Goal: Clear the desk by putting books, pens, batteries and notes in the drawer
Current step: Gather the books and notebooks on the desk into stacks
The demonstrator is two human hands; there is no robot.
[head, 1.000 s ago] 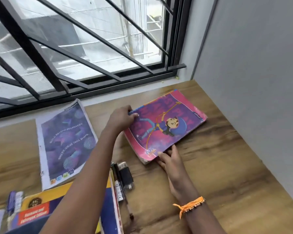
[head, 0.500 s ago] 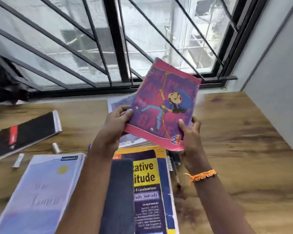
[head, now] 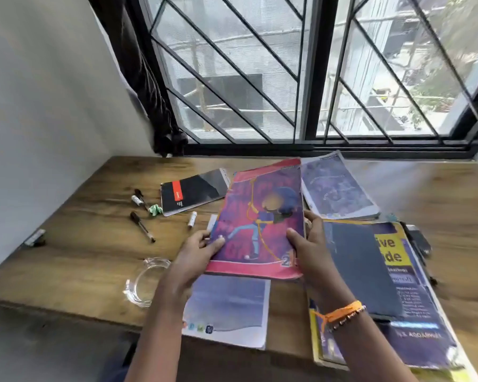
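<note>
While gripped by two hands [head: 196,252] [head: 309,244], one pink book [head: 260,216] among five.

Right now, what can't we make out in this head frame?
- Drawer: not in the head view, below the desk front edge.
- Lilac notebook: top hidden under the pink book that the left hand and right hand hold.
- Yellow book: title partly covered by a dark book.
- Small batteries: blurred, type unreadable.
</note>
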